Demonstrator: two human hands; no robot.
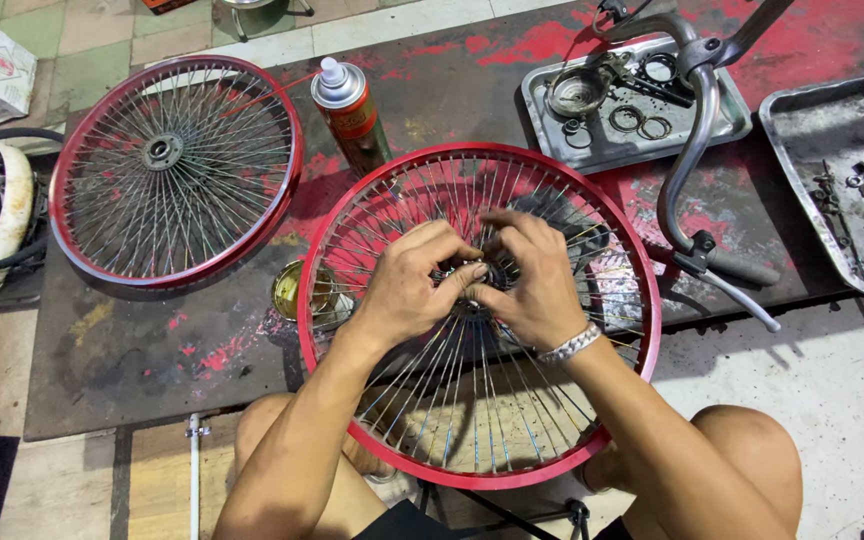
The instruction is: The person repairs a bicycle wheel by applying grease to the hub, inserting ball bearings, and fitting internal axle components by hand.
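Two red wheels lie here: left of the near red wheel (479,315) rests a second spoked wheel (174,170) and a spray can (350,112). At the near wheel's hub (472,275), the left hand (414,280) and right hand (532,280) pinch narrowly around something small, hidden by fingers. Such a part could slip through the spokes. Right of it sit parts trays (632,105).

a red rim (642,300) with silver spokes is seen on the near wheel, matched by a second red wheel (174,170). an orange spray can (350,115) is capped white; grey trays (602,150) are set on a red-stained dark mat (152,350).
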